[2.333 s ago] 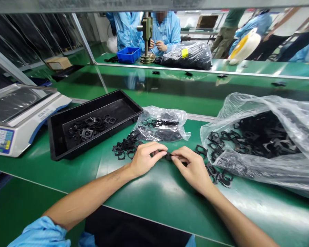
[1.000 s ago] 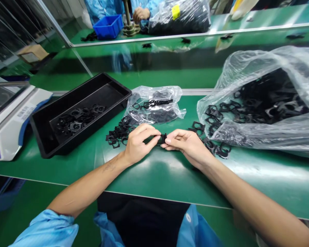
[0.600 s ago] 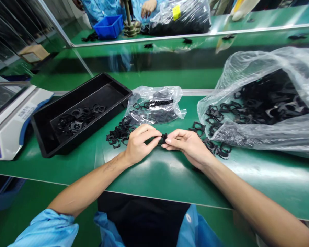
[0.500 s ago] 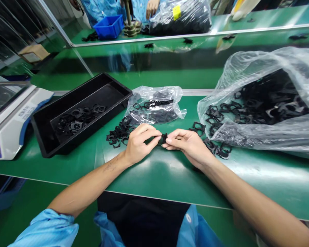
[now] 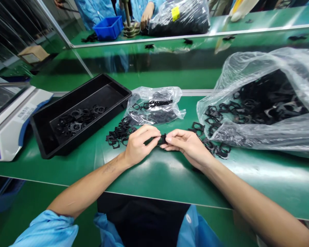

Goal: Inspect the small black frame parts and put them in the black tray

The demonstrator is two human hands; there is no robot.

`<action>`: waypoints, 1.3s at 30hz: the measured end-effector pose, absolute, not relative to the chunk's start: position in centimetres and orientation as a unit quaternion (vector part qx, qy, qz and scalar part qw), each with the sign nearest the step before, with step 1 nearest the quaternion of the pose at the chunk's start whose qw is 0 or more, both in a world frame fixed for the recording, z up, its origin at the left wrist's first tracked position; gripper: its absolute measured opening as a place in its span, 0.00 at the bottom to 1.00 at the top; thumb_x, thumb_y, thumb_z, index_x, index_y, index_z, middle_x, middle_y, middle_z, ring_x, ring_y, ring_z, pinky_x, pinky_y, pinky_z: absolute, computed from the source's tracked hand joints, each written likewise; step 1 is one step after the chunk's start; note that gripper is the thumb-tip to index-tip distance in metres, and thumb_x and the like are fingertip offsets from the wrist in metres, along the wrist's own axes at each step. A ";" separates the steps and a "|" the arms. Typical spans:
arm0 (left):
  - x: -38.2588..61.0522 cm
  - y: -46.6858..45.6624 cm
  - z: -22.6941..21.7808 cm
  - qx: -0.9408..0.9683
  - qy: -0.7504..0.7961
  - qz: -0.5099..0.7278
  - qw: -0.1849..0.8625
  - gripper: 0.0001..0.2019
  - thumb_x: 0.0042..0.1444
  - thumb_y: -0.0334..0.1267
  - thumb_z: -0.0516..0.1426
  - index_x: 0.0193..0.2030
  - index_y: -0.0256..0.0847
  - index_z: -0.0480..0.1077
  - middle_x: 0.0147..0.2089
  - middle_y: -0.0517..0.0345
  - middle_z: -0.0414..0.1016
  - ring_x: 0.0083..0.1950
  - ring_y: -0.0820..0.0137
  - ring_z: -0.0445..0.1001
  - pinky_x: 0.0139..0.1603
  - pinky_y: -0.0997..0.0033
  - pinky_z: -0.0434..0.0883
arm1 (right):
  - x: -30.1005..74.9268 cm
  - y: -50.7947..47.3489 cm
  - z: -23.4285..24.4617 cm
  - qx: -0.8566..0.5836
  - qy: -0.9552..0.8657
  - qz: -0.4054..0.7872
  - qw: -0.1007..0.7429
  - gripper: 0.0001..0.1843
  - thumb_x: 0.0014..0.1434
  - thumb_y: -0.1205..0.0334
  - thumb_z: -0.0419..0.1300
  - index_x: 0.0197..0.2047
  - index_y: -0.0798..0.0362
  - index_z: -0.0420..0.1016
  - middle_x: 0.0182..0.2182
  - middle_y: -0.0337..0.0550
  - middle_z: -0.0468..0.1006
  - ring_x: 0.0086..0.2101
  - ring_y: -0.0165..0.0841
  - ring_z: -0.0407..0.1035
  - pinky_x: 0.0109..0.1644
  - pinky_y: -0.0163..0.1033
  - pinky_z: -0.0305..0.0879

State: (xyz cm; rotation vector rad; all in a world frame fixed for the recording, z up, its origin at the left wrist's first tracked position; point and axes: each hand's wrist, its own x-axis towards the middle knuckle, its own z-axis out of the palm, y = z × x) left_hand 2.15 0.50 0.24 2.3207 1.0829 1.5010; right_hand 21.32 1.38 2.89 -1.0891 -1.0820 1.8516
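Observation:
My left hand (image 5: 140,143) and my right hand (image 5: 186,145) meet over the green table (image 5: 157,175), fingers pinched together on a small black plastic part (image 5: 162,138) held between them. Left of my left hand lies a loose heap of black parts (image 5: 118,134). More loose black parts (image 5: 216,148) lie right of my right hand, at the mouth of a large clear bag (image 5: 262,106) full of them. A smaller clear bag (image 5: 154,106) with black parts lies just beyond my hands.
A black tray (image 5: 45,145) with several black parts stands at left, beside a weighing scale (image 5: 7,113). Across the belt another person's hand (image 5: 145,13) works near a blue bin (image 5: 106,26), a small press and a dark bag (image 5: 180,17).
The view tilted down from the earliest frame. My hands stay together on the small part, barely shifting. The other person's hand across the belt has moved.

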 end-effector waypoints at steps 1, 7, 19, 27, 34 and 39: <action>2.2 0.5 0.2 0.780 0.361 0.504 0.083 0.03 0.62 0.29 0.60 0.38 0.39 0.75 0.36 0.56 0.79 0.41 0.71 0.78 0.45 0.70 0.77 | 21.3 1.3 2.9 -0.426 -0.426 0.710 0.365 0.21 0.40 0.50 0.79 0.28 0.54 0.77 0.25 0.39 0.81 0.31 0.32 0.81 0.38 0.33 0.75; 2.4 0.1 0.2 0.796 0.346 0.493 0.061 0.04 0.63 0.29 0.59 0.39 0.40 0.75 0.39 0.55 0.79 0.40 0.72 0.79 0.43 0.73 0.77 | 21.2 0.9 2.8 -0.449 -0.514 0.627 0.376 0.23 0.41 0.46 0.77 0.28 0.53 0.74 0.25 0.39 0.80 0.28 0.32 0.77 0.37 0.36 0.74; 3.0 0.2 -0.4 0.688 0.409 0.539 0.260 0.05 0.62 0.36 0.61 0.43 0.39 0.74 0.38 0.56 0.80 0.37 0.72 0.79 0.41 0.74 0.78 | 21.8 0.8 2.9 -0.451 -0.640 0.462 0.418 0.19 0.59 0.43 0.66 0.33 0.52 0.74 0.28 0.43 0.80 0.30 0.36 0.76 0.38 0.41 0.74; 3.2 0.2 -0.4 0.641 0.412 0.564 0.317 0.06 0.60 0.39 0.63 0.39 0.39 0.73 0.36 0.58 0.79 0.36 0.73 0.79 0.42 0.74 0.77 | 21.9 0.9 2.7 -0.432 -0.664 0.438 0.426 0.14 0.61 0.50 0.64 0.33 0.51 0.73 0.28 0.41 0.78 0.30 0.35 0.75 0.37 0.39 0.73; 3.4 0.8 -0.4 0.557 0.419 0.564 0.443 0.15 0.54 0.49 0.67 0.35 0.38 0.75 0.34 0.57 0.78 0.35 0.71 0.78 0.39 0.72 0.77 | 22.0 0.7 3.0 -0.418 -0.713 0.358 0.434 0.11 0.63 0.57 0.64 0.31 0.51 0.74 0.28 0.41 0.76 0.30 0.33 0.71 0.36 0.38 0.69; 3.3 0.7 -0.3 0.558 0.420 0.571 0.431 0.13 0.55 0.47 0.67 0.36 0.39 0.75 0.34 0.57 0.78 0.35 0.72 0.78 0.39 0.72 0.77 | 22.0 0.8 2.9 -0.413 -0.723 0.343 0.435 0.11 0.63 0.59 0.64 0.29 0.51 0.73 0.28 0.40 0.75 0.29 0.32 0.70 0.34 0.37 0.66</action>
